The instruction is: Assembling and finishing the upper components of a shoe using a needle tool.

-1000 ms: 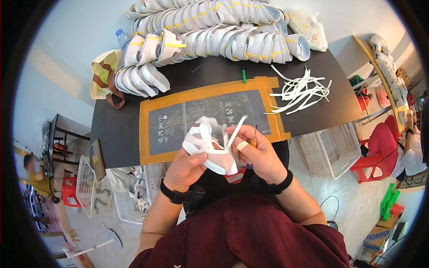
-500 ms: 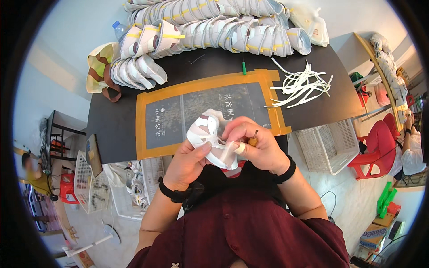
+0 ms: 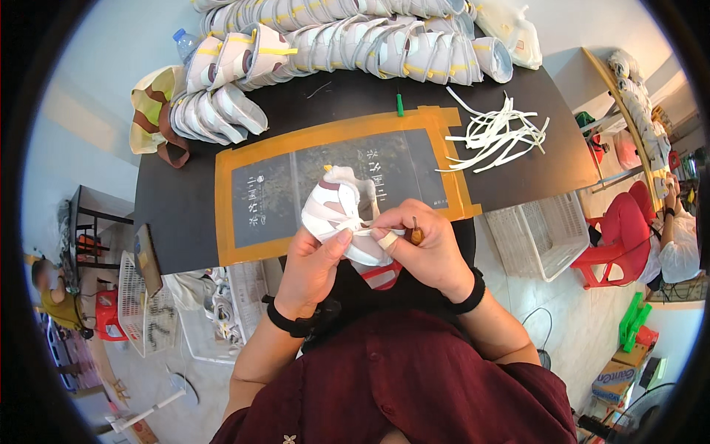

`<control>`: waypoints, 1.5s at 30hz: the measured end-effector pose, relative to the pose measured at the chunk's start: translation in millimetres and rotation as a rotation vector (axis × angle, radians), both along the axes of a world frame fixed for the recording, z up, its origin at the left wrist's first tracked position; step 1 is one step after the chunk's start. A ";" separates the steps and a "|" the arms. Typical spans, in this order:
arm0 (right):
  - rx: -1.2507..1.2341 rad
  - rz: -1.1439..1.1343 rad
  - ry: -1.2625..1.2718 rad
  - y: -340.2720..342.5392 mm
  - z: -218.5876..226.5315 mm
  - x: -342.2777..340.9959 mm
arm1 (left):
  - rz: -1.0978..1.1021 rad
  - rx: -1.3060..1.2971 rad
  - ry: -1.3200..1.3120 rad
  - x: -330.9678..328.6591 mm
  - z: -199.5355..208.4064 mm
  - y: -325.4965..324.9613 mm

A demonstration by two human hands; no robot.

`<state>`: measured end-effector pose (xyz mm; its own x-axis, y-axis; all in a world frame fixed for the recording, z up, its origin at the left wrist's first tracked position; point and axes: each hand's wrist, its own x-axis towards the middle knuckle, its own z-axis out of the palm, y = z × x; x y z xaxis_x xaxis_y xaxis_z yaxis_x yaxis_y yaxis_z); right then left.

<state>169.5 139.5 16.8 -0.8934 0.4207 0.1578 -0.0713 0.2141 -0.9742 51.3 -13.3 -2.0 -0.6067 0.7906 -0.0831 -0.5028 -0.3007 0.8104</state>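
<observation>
Over the near edge of the table I hold a white and grey shoe upper [image 3: 324,209] with maroon patches. My left hand [image 3: 305,272] is closed on its near left side, thumb on top. My right hand [image 3: 435,255] pinches a white lace [image 3: 396,231] at the front of the upper. A small tool with an orange-brown wooden handle [image 3: 417,236] is tucked among the right fingers; its working end cannot be made out. The right thumb wears a pale tape band.
Rows of nested shoe uppers [image 3: 384,52] line the table's back. Loose white laces [image 3: 499,133] lie right, by a green-handled tool [image 3: 400,105]. A taped dark mat [image 3: 274,177] covers the middle. White crates [image 3: 534,235] stand beside the table; a person sits at far right.
The upper has turned in my hands so its opening and a yellow mark show. My right fingers have shifted down onto the lace. The whole view has tilted slightly.
</observation>
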 end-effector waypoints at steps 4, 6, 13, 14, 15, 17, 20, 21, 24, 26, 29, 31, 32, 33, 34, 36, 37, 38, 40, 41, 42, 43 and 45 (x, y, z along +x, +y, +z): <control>-0.110 -0.063 0.003 -9.6 -4.6 -1.2 | 0.009 -0.009 0.139 3.3 -1.8 -1.4; -0.130 -0.074 0.014 -12.7 -8.2 -0.6 | 0.010 -0.025 0.185 4.5 -4.2 -4.0; -0.252 -0.084 0.077 -23.3 -20.2 -0.1 | -0.006 -0.059 0.254 6.9 -9.4 -11.5; -0.253 -0.085 0.077 -23.6 -19.8 -0.4 | 0.002 -0.047 0.251 7.1 -9.5 -12.1; -0.245 -0.080 0.081 -23.6 -19.1 -0.9 | 0.002 -0.048 0.252 7.2 -9.5 -12.3; -0.242 -0.075 0.082 -23.2 -19.3 -1.3 | 0.030 -0.048 0.239 7.9 -10.2 -11.5; -0.238 -0.072 0.071 -22.6 -18.9 -1.6 | 0.070 -0.085 0.252 9.9 -10.5 -10.1; -0.228 -0.077 0.070 -22.2 -18.2 -1.9 | 0.069 -0.084 0.254 10.3 -9.7 -8.9; -0.156 -0.061 0.082 -18.2 -14.1 -1.9 | 0.093 -0.075 0.334 12.3 -2.3 -3.3; -0.085 -0.042 0.102 -11.2 -7.2 -4.5 | 0.151 -0.069 0.411 9.8 7.6 5.8; 0.008 -0.144 0.122 1.7 12.6 -6.6 | 0.114 -0.077 0.439 -2.7 16.5 14.3; 0.277 -0.222 0.116 20.1 13.3 -4.1 | 0.149 -0.045 0.473 -11.7 7.7 24.6; 0.414 -0.257 0.161 26.7 4.6 -6.4 | 0.187 -0.025 0.497 -14.9 0.1 28.7; 0.415 -0.259 0.163 27.2 1.8 -3.0 | 0.231 -0.061 0.472 -14.3 -6.4 29.9; 0.258 -0.180 0.045 22.5 1.7 4.1 | 0.225 -0.062 0.466 -14.1 -7.3 30.8; 0.094 -0.102 -0.083 11.2 1.2 13.1 | 0.223 -0.075 0.462 -13.1 -7.1 31.4; -0.059 -0.002 -0.070 4.2 3.3 14.1 | 0.219 -0.078 0.455 -13.0 -5.3 32.3; -0.212 0.098 -0.057 0.5 5.5 14.6 | 0.216 -0.072 0.471 -12.7 -3.6 33.5; -0.338 0.195 -0.162 0.9 10.1 15.0 | 0.212 -0.068 0.479 -12.4 0.0 35.6; -0.347 0.200 -0.258 0.7 14.0 12.9 | 0.207 -0.076 0.478 -12.3 2.1 36.5; -0.354 0.205 -0.354 1.2 17.1 11.1 | 0.201 -0.083 0.477 -12.4 2.1 37.0; -0.354 0.206 -0.360 2.9 19.2 9.5 | 0.203 -0.084 0.471 -13.4 0.1 36.4; -0.098 0.141 -0.366 6.9 21.8 7.5 | 0.192 -0.133 0.535 -15.5 -3.8 34.8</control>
<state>177.0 146.4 38.6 -0.9330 0.2877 -0.2160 0.2619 0.1315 -0.9561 35.8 21.5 -5.8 -0.7230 0.6662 0.1827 0.0399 -0.2238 0.9738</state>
